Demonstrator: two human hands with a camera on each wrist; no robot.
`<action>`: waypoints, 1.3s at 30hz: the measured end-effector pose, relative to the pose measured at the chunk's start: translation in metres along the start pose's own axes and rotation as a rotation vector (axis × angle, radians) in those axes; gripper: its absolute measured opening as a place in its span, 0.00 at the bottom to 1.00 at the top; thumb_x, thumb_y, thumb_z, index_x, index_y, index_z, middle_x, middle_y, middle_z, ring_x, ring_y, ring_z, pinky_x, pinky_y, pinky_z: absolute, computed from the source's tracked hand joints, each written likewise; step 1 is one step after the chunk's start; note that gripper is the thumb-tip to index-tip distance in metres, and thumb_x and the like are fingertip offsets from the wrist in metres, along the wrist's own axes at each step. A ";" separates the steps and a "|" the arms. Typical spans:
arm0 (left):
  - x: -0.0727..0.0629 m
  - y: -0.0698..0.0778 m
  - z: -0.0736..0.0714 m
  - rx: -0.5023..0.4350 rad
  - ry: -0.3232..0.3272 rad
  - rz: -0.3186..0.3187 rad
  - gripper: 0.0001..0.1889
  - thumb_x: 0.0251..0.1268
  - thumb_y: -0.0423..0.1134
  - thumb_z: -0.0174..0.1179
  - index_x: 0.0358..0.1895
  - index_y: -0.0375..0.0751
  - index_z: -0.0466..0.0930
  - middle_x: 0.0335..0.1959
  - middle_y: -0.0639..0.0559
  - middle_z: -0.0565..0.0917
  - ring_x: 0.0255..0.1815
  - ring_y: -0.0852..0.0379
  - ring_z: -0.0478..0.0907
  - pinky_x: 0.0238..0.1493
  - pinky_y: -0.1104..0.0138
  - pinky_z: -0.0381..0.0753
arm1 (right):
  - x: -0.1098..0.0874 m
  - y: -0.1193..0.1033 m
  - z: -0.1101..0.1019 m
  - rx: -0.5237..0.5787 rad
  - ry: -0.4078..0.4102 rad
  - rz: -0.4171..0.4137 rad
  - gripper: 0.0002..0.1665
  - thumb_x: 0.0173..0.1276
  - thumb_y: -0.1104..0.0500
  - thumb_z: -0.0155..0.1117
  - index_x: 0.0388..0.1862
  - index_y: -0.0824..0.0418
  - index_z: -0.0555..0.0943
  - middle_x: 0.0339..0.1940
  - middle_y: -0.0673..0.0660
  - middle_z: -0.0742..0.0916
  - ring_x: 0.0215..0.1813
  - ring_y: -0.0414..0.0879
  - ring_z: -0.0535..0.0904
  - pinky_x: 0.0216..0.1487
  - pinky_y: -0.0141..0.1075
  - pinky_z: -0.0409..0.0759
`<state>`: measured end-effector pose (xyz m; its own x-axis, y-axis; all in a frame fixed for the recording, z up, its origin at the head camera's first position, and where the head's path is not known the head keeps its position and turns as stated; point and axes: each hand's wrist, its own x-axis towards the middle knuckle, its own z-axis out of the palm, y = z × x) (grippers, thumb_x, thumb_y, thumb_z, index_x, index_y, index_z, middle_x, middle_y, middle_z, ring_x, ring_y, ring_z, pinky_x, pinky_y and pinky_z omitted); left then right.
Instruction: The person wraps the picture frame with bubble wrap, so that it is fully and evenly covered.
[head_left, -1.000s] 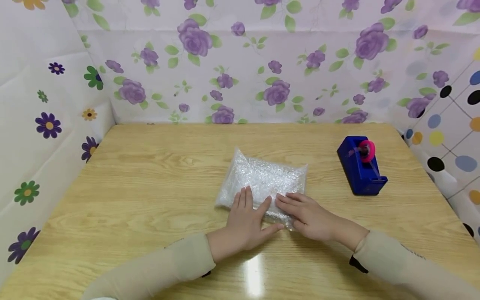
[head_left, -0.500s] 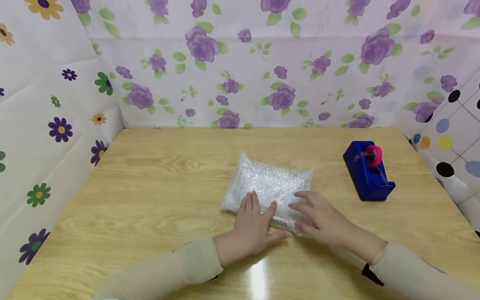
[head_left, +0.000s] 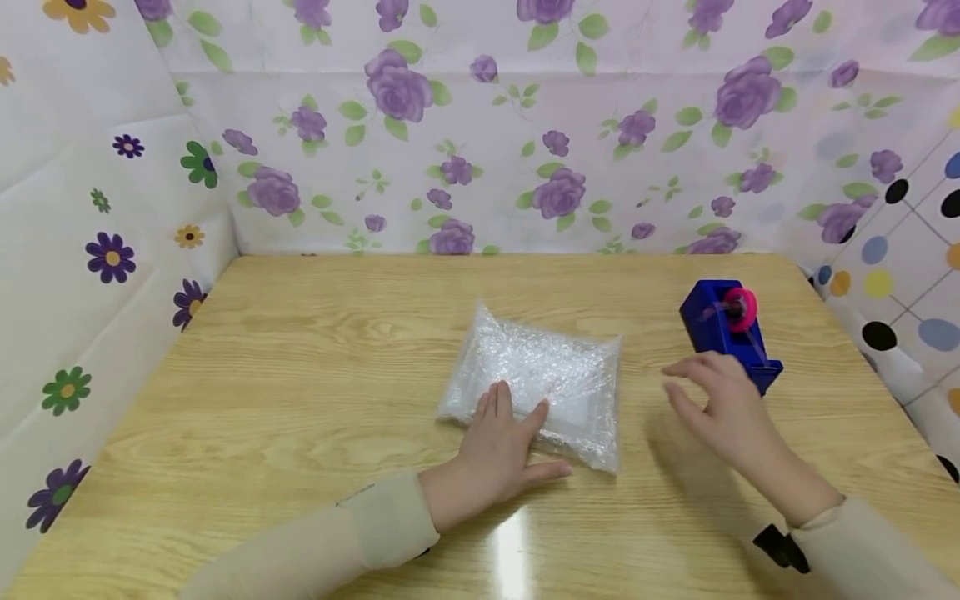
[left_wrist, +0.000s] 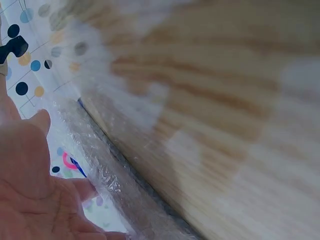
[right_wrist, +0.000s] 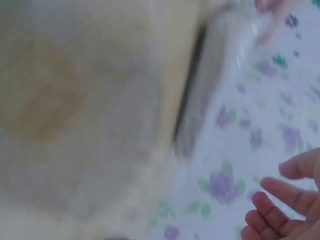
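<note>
A clear bubble-wrap package (head_left: pixel 555 367) lies flat on the wooden table, slightly askew. My left hand (head_left: pixel 498 450) rests on its near left edge, fingers straight and spread, the thumb on the table side. The left wrist view shows that hand's palm (left_wrist: pixel 30 185) against the crinkled wrap (left_wrist: pixel 105 165). My right hand (head_left: pixel 723 408) is in the air right of the package, holding nothing, its fingers loosely bent. In the head view it overlaps the front of the blue tape dispenser (head_left: pixel 712 325), which carries a pink-cored roll of tape (head_left: pixel 741 310).
The wooden table (head_left: pixel 300 375) runs back to a wall cloth (head_left: pixel 480 125) with purple roses. A daisy-patterned cloth (head_left: pixel 97 192) hangs at the left, and a dotted one (head_left: pixel 907 275) at the right. A glossy light reflection shows near the front.
My right hand has lifted off the package's right side and moved right, toward the tape dispenser. My left hand has stayed on the package.
</note>
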<state>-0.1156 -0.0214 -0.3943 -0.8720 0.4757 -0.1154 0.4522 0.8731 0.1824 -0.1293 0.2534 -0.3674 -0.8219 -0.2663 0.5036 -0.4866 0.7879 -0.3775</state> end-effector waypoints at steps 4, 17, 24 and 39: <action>-0.001 0.001 0.001 0.000 0.018 0.014 0.46 0.54 0.74 0.49 0.72 0.50 0.61 0.64 0.24 0.60 0.70 0.29 0.55 0.72 0.49 0.57 | 0.006 0.016 -0.021 -0.021 0.003 0.169 0.10 0.61 0.66 0.64 0.41 0.70 0.83 0.38 0.69 0.83 0.41 0.63 0.77 0.37 0.57 0.73; 0.000 0.014 -0.002 0.219 -0.046 -0.054 0.53 0.47 0.82 0.43 0.73 0.51 0.57 0.67 0.22 0.59 0.70 0.30 0.56 0.72 0.49 0.56 | 0.010 0.083 -0.058 -0.126 -0.168 0.565 0.24 0.71 0.53 0.52 0.52 0.74 0.77 0.48 0.76 0.81 0.44 0.67 0.76 0.34 0.53 0.74; 0.002 0.015 -0.005 0.219 -0.063 -0.059 0.52 0.49 0.81 0.43 0.73 0.52 0.58 0.67 0.22 0.60 0.70 0.31 0.57 0.72 0.51 0.59 | 0.013 0.100 -0.060 -0.107 -0.302 0.648 0.30 0.73 0.46 0.48 0.54 0.73 0.76 0.52 0.76 0.79 0.49 0.70 0.75 0.37 0.53 0.76; 0.005 0.012 -0.002 0.452 0.067 0.000 0.26 0.69 0.58 0.49 0.68 0.56 0.67 0.57 0.29 0.76 0.59 0.38 0.75 0.60 0.57 0.76 | 0.022 0.107 -0.058 -0.020 -0.394 0.757 0.30 0.72 0.45 0.51 0.48 0.73 0.77 0.50 0.75 0.78 0.45 0.64 0.74 0.32 0.44 0.76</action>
<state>-0.1152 -0.0082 -0.3908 -0.8753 0.4811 -0.0492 0.4760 0.8390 -0.2635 -0.1825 0.3637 -0.3516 -0.9684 0.1651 -0.1870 0.2373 0.8403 -0.4874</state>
